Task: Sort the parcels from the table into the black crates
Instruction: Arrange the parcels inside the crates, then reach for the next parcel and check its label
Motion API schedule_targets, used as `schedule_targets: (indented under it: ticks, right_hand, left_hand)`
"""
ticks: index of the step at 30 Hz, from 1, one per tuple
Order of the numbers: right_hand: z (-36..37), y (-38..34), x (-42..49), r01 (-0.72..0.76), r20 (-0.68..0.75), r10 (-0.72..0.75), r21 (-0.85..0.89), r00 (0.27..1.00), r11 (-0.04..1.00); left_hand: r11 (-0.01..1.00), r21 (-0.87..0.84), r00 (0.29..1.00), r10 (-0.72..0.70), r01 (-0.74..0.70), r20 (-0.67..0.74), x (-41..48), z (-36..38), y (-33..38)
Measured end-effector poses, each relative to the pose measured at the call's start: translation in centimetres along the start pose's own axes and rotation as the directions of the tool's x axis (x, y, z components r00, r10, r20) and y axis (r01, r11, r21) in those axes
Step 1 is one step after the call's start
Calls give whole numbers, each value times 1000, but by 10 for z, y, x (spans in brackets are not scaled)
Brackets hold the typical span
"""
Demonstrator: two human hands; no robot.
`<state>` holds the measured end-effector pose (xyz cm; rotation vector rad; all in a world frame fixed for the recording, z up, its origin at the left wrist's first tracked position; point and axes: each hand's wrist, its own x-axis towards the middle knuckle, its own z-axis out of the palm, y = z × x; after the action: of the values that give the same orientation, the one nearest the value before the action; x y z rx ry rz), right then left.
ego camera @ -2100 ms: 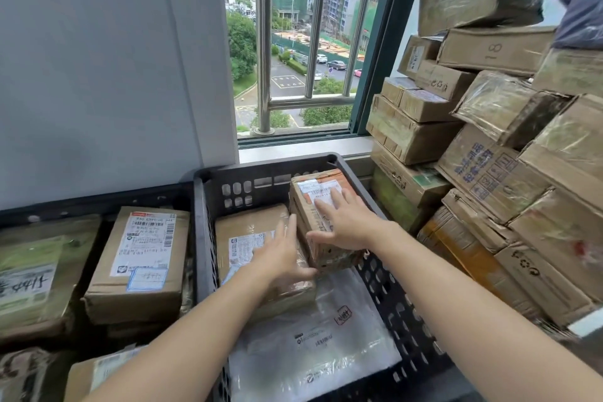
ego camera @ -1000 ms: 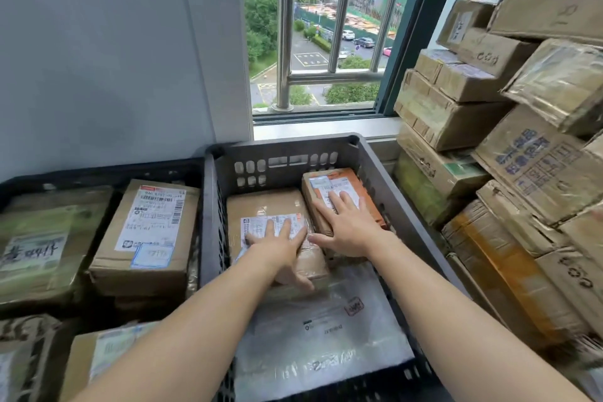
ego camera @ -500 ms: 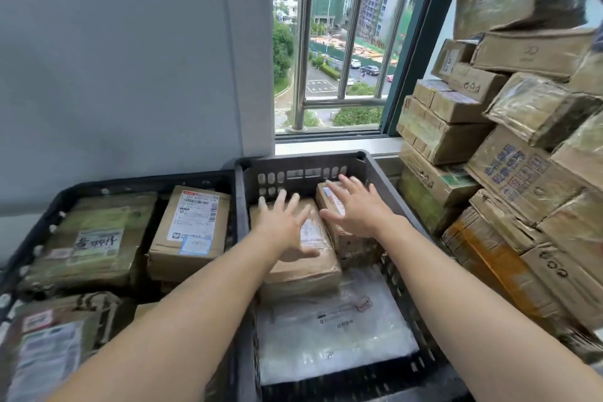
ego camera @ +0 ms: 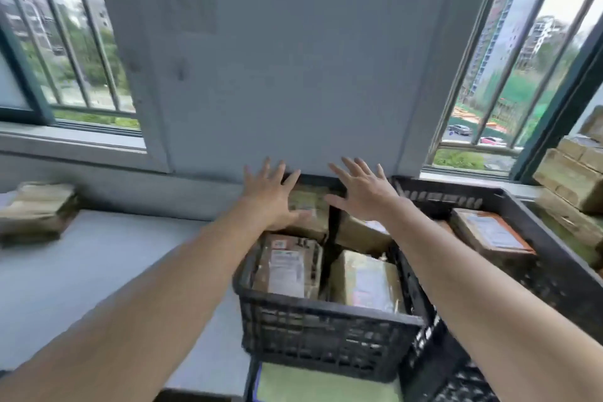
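Observation:
Two black crates stand side by side under the wall. The left crate (ego camera: 326, 320) holds several brown parcels, one with a white label (ego camera: 287, 266). In the right crate (ego camera: 535, 225) lies an orange-edged parcel (ego camera: 489, 232). My left hand (ego camera: 272, 194) and my right hand (ego camera: 362, 189) hover above the far end of the left crate, fingers spread and straight, holding nothing. A lone taped parcel (ego camera: 36, 209) sits on the grey table (ego camera: 81, 271) at the far left. The view is motion-blurred.
A stack of cardboard parcels (ego camera: 574, 179) rises at the right edge beside the right crate. Barred windows flank a grey wall panel (ego camera: 293, 59) straight ahead. A green surface (ego camera: 319, 382) shows below the left crate.
Both hands have lifted off the parcels in the right crate and swung left over the left crate. The view has turned left, bringing the grey table and a second window into sight.

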<state>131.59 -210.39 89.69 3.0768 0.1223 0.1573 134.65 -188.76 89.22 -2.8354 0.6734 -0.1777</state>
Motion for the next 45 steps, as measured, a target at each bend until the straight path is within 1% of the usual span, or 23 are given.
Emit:
schedule_targets:
  ticks: [2,4,7,11,13,17,22,28,32,35,38,41,45]
  right_hand:
    - [-4,-53,4,60,-2,-60,5,998,998]
    - [-5,-125,10,129,-7,-128,34,992,991]
    - [-3,-218,17,202,6,-203,48,979,978]
    - [1,-320,35,292,-24,-293,-24,956,956]
    - [5,-366,45,349,-15,-350,-51,937,936]
    - [17,-446,71,438,15,-438,-1,899,899]
    - [37,-535,123,519,15,-522,89,853,850]
    - [77,-646,204,584,-21,-592,195,806,788]
    - [102,-716,258,625,-18,-638,225,769,747]
    - [119,-762,287,644,9,-666,250,745,723]
    - [136,-802,305,646,70,-686,279,725,711]
    - [150,-843,319,637,110,-690,302,716,709]
    - [171,-899,332,627,130,-689,321,713,710]
  left_hand:
    - [1000,10,999,-27,28,-39,-30,4,-37]
    - [997,-17,995,-78,78,-55,-73,14,-88]
    - [987,-31,987,-160,160,-18,-133,32,-159]
    - [955,-53,956,-292,293,23,-195,56,-242]
    - [933,-52,934,-355,356,33,-220,70,-276]
    - [887,-54,888,-455,459,65,-254,101,-339]
    - [830,-16,824,-550,557,139,-274,142,-420]
    - [775,-6,760,-617,632,205,-273,194,-544]
    - [720,14,689,-669,694,278,-264,229,-619]
    - [678,9,638,-696,735,329,-266,257,-659]
    - [648,19,593,-707,761,385,-275,282,-693]
    - [608,4,546,-716,794,436,-285,309,-728]
    - [597,-23,527,-688,802,500,-295,348,-774]
